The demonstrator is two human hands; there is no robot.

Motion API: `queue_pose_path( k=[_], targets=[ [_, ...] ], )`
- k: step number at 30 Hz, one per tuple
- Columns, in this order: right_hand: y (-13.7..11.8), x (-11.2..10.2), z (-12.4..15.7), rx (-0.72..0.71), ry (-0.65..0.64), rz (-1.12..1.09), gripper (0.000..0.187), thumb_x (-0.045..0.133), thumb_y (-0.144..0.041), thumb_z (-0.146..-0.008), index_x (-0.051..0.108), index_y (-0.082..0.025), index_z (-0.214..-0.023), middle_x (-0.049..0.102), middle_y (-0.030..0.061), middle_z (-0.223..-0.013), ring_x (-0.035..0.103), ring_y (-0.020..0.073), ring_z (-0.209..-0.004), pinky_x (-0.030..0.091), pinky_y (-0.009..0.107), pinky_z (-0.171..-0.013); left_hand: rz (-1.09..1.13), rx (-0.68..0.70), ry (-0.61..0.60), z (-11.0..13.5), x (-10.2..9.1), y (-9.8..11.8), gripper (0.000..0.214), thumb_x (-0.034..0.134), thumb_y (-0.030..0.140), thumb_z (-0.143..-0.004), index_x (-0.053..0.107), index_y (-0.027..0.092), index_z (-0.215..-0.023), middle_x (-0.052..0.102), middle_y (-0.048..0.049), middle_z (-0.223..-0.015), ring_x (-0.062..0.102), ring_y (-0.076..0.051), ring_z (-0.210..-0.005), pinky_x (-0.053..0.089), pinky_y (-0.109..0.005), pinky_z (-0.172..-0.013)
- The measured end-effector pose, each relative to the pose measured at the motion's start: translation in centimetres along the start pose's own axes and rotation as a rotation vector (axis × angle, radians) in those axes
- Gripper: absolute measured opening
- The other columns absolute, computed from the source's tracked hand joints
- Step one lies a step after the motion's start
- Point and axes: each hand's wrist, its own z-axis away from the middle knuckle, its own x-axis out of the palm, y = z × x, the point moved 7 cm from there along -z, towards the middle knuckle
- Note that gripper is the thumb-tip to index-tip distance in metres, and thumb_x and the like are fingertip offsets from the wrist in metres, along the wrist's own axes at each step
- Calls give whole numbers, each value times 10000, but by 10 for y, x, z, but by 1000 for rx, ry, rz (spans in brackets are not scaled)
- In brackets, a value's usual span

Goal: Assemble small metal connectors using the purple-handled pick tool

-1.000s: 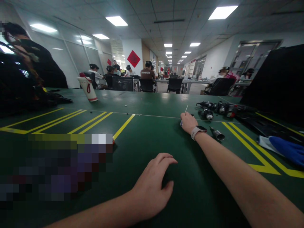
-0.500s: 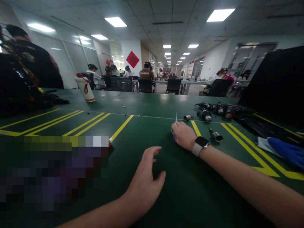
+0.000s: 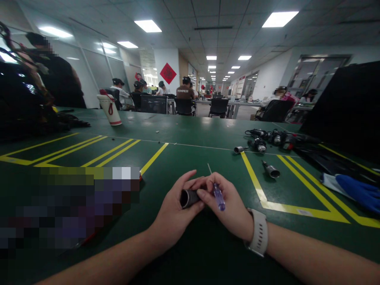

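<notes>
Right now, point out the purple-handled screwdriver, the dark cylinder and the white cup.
Purple-handled screwdriver [image 3: 219, 197]: head view, on its handle.
Dark cylinder [image 3: 192, 197]: head view, on its outer wall.
White cup [image 3: 115, 111]: head view, on its side.

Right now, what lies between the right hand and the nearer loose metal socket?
Head view: a yellow tape strip lies on the tabletop between right hand and socket.

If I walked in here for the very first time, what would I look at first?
Probably the low middle, where the left hand holds a dark hollow cylinder and the right hand holds a purple-handled screwdriver. Next, perhaps, the bright yellow tape on the green table, then the red diamond on the white pillar at the back.
</notes>
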Motion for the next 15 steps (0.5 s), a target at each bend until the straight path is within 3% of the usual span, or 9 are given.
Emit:
queue_pose_path(
  k=[3, 5, 8, 11, 15],
  targets=[
    [3, -9, -2, 45, 72, -194, 196, 604, -232, -785, 428, -204, -704, 580, -13, -750, 557, 135, -722, 440, 291, -692, -119, 93, 161, 0, -16, 7, 462, 591, 143, -736, 390, 219, -1145, 634, -74, -1140, 641, -189, -930, 481, -401, -859],
    [1, -10, -3, 84, 58, -340, 185, 555, -288, -825, 473, -195, -689, 590, -19, -672, 558, 122, -640, 442, 272, -639, -250, 187, 204, 1, -20, 10, 420, 583, 128, -740, 388, 233, -1096, 658, -59, -1082, 654, -174, -836, 493, -382, -809],
    [-5, -6, -4, 146, -40, -523, 318, 425, -406, -877, 565, -180, -702, 577, -14, -555, 520, 109, -496, 401, 242, -505, -359, 243, 137, 3, -14, 5, 426, 573, 103, -736, 358, 246, -1074, 663, -43, -1035, 648, -159, -777, 492, -349, -753],
    [-3, -2, -4, 244, -71, -625, 443, 375, -490, -868, 644, -157, -752, 525, -24, -464, 449, 89, -415, 335, 223, -448, -303, 223, 43, 4, -7, 0, 453, 582, 104, -719, 339, 235, -1077, 663, -28, -958, 646, -146, -720, 497, -308, -684],
    [4, -3, -1, 266, -38, -603, 297, 463, -359, -812, 633, -149, -688, 463, -45, -399, 388, 82, -387, 285, 223, -435, -212, 192, -101, 0, -1, 2, 301, 628, 143, -701, 490, 204, -961, 663, -15, -881, 646, -158, -775, 497, -290, -693]
  ],
)
